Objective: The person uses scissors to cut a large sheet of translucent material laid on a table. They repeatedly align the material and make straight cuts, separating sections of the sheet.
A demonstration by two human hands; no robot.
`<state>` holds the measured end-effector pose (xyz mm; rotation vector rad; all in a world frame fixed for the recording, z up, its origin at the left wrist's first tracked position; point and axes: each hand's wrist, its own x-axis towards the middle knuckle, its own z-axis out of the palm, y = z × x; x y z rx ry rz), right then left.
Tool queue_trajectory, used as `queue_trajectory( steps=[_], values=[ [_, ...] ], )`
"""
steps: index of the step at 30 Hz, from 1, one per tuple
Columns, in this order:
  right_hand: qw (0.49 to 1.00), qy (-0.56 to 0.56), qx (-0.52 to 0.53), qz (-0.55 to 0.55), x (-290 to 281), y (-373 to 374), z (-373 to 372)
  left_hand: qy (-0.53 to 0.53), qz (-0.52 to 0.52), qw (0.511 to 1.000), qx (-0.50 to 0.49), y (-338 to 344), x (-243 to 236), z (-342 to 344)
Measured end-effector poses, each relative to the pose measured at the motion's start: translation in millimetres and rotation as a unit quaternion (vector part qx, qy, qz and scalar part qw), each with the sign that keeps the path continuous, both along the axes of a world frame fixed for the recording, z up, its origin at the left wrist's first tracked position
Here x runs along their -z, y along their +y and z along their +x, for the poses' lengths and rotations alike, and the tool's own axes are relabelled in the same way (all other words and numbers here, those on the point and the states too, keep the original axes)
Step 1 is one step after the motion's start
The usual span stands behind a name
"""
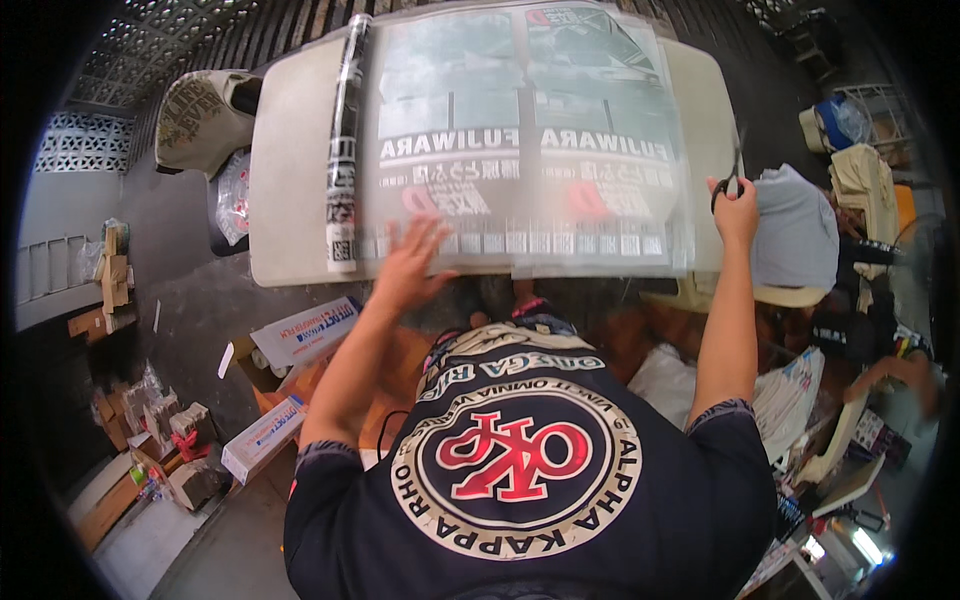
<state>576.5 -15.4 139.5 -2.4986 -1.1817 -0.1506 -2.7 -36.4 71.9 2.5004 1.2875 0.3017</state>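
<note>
Wearer: dark short-sleeved shirt with red and cream round print (pixel 515 470), filling the lower middle of the frame.
Cartons: two long white cardboard boxes with blue print (pixel 262 440), lower left of the frame, near the left arm.
Left hand: bare left hand (pixel 412 262), left of the frame's centre; fingers spread and motion-blurred; nothing seen in its grasp. It overlaps the near edge of the film; whether it touches cannot be told.
Right hand: bare right hand (pixel 737 208), right of centre, well apart from the left, closed around a tool at the table's right edge.
Tool: black-handled scissors (pixel 728 195), blades directed toward the top of the frame; blade opening cannot be judged.
Film: wide translucent plastic sheet printed in grey, white and red (pixel 450 110), upper middle of the frame, spread flat on the table; the design appears twice, side by side. Lower portion blurred.
Roll: narrow glossy tube of black-and-white printed film (pixel 345 130), lying lengthwise along the sheet's left side.
Table: cream rounded-corner table (pixel 290 160), beneath film and roll.
Right side: light grey cloth (pixel 795 230), just beside the table.
Upper left: beige cloth with dark print (pixel 200 130), near the table's left edge.
Far left: pale lattice block wall (pixel 85 150).
</note>
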Motion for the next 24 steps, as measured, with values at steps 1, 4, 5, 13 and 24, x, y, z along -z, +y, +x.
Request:
queue_trajectory(
  steps=[1,4,5,13,24],
  values=[
    [0.991,0.13,0.006,0.015,0.2,-19.1,-13.3,-0.008,0.011,0.999,0.052,-7.8,3.9,25.0],
    [0.882,0.472,0.002,0.01,12.8,-80.0,-92.5,-0.012,0.015,0.996,0.089,-5.3,40.0,40.1],
    [0.833,0.552,-0.025,-0.016,15.4,-100.4,-127.0,-0.012,0.022,0.996,0.082,0.4,51.6,38.3],
    [0.612,0.758,-0.076,-0.213,58.2,-215.6,-277.7,-0.04,0.071,0.994,0.074,15.4,71.7,48.3],
    [0.639,0.764,-0.041,-0.084,71.7,-169.8,-310.2,-0.099,0.069,0.991,0.065,10.2,34.0,58.9]
  ],
)
